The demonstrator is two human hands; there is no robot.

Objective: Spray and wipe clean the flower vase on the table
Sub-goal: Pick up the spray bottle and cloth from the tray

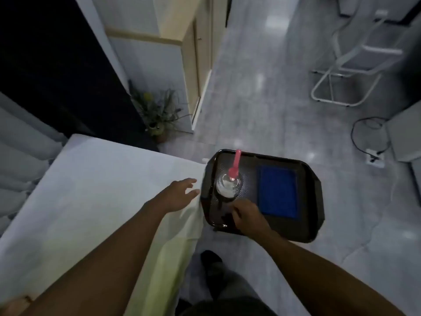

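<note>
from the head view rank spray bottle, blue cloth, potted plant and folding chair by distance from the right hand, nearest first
From the right hand:
1. spray bottle, just ahead on the tray
2. blue cloth, tray's right side
3. potted plant, far left on the floor
4. folding chair, far right

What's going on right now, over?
Right hand gripping black tray; left hand open. Spray bottle, blue cloth on tray. Vase not in sight.

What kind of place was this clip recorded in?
Probably a room in a home or small flat: glossy grey tiled floor, a table under a white cloth, a potted plant by a wooden cabinet, and a folding chair.
</note>
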